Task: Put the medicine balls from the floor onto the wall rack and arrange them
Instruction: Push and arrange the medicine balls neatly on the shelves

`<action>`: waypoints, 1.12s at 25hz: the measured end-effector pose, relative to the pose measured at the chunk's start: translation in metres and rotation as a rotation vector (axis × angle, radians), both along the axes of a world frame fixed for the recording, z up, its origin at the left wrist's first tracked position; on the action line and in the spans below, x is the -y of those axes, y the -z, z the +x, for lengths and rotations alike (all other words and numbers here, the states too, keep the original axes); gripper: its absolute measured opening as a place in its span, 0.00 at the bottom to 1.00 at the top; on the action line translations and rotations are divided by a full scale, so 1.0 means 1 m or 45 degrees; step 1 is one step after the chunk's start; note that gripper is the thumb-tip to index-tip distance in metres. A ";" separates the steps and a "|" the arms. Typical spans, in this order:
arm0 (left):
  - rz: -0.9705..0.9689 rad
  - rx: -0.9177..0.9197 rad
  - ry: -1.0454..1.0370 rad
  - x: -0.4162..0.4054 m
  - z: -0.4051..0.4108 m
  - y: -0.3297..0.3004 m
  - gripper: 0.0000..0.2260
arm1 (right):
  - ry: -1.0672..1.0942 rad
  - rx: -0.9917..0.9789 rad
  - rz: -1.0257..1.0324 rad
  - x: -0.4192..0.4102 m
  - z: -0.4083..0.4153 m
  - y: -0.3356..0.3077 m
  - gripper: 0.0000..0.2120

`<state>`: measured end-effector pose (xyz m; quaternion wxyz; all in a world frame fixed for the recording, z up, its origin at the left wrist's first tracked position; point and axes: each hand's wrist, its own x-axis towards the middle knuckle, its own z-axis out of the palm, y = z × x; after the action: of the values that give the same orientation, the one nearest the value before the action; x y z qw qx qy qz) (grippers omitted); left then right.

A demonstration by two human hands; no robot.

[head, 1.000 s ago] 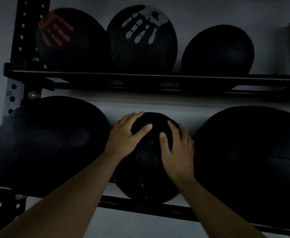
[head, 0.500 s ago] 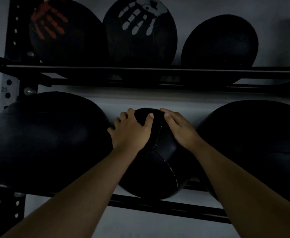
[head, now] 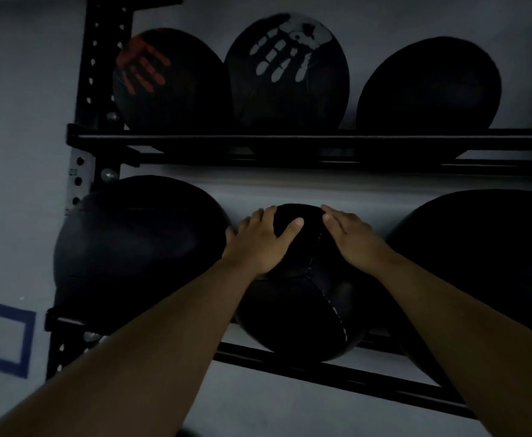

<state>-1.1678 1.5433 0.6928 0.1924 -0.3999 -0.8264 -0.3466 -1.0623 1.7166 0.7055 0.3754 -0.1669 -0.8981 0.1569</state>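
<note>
A small black medicine ball [head: 302, 298] with a stitched seam rests on the lower bars of the black wall rack [head: 290, 143], between two large black balls [head: 138, 244] [head: 485, 260]. My left hand [head: 263, 242] lies spread over its upper left, thumb across the top. My right hand [head: 351, 236] lies flat on its upper right. Both press on the ball. On the upper shelf stand a ball with a red handprint [head: 170, 83], one with a white handprint [head: 286, 74] and a plain black ball [head: 428, 86].
The rack's perforated black upright [head: 100, 58] rises at the left against a grey wall. A blue taped square [head: 3, 337] marks the wall at lower left. The lower front bar [head: 337, 376] runs below the small ball. The light is dim.
The view has shifted right and down relative to the rack. My right hand slid from the ball's front to its upper right, and the seam has turned with the ball.
</note>
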 end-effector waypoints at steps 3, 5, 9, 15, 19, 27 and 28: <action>-0.110 -0.109 0.005 0.042 -0.013 -0.012 0.31 | 0.139 -0.060 0.029 0.029 -0.002 -0.010 0.24; -0.064 -0.213 -0.066 0.078 -0.031 -0.022 0.29 | 0.114 -0.124 0.063 0.064 -0.011 -0.013 0.24; -0.001 -0.285 -0.248 0.153 -0.085 -0.044 0.28 | 0.000 -0.178 0.030 0.143 -0.057 -0.026 0.25; 0.052 -0.148 -0.207 0.252 -0.204 -0.035 0.32 | 0.058 -0.153 0.003 0.253 -0.156 -0.017 0.26; 0.159 0.176 0.182 0.275 -0.262 -0.020 0.38 | 0.264 -0.237 -0.123 0.299 -0.206 0.019 0.35; 0.498 0.261 0.504 0.246 -0.287 0.000 0.43 | 0.465 -0.426 -0.054 0.300 -0.228 0.044 0.36; 0.559 0.266 0.472 0.243 -0.288 0.002 0.44 | 0.456 -0.430 -0.038 0.298 -0.229 0.042 0.35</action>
<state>-1.4554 1.3001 0.6908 0.1216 -0.4549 -0.6601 -0.5853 -1.2917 1.4190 0.6634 0.5396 -0.3003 -0.7762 0.1270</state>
